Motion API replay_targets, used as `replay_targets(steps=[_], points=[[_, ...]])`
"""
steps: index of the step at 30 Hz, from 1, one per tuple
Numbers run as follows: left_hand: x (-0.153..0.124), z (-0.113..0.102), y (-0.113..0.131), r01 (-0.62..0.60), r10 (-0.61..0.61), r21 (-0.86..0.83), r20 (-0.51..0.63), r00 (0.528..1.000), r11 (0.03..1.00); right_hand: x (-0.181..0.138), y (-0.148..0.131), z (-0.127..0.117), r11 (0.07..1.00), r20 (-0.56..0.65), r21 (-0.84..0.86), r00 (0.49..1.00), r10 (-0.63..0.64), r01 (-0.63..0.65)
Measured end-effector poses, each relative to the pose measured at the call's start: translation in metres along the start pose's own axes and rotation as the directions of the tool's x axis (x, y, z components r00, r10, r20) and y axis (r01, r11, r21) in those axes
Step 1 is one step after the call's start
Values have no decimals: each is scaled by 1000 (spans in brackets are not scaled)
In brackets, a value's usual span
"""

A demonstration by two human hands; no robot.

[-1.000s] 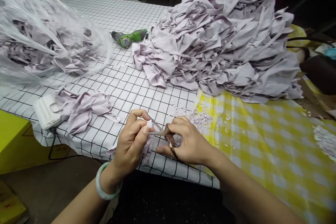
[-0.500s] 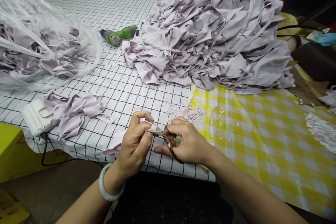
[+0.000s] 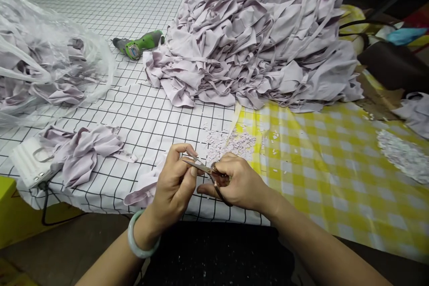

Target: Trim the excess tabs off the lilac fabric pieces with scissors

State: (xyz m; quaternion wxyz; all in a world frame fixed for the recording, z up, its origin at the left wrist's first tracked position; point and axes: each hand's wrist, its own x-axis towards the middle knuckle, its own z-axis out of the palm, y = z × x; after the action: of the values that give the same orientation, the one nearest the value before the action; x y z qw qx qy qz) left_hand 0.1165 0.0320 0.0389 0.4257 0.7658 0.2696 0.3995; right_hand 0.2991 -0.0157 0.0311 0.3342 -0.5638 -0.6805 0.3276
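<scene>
My left hand (image 3: 174, 183), with a pale green bangle (image 3: 139, 243) on the wrist, pinches a piece of lilac fabric (image 3: 142, 187) whose tail lies on the table's front edge. My right hand (image 3: 239, 183) grips small scissors (image 3: 208, 172), blades pointing left and meeting the fabric at my left fingertips. Small lilac clippings (image 3: 231, 140) lie scattered just beyond both hands.
A big heap of lilac fabric pieces (image 3: 254, 40) fills the back. A clear plastic bag of fabric (image 3: 43, 62) sits at the left, a small fabric bundle (image 3: 83, 152) and a white device (image 3: 28, 163) near it. A green tool (image 3: 139, 44) lies behind. More clippings (image 3: 402, 156) at right.
The view has shifted, so everything sits further left in the picture. Both hands stay together at the table's front edge, scissors still at the fabric tip.
</scene>
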Motion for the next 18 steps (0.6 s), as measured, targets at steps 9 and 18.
replay_targets(steps=[9,18], points=[[19,35,-15,-44,57,-73,194,979,996,-39,28,-8,970,-95,45,966,240,-237],[17,27,-22,70,-65,-15,202,977,997,-65,49,-38,817,-309,-255,844,439,-518]])
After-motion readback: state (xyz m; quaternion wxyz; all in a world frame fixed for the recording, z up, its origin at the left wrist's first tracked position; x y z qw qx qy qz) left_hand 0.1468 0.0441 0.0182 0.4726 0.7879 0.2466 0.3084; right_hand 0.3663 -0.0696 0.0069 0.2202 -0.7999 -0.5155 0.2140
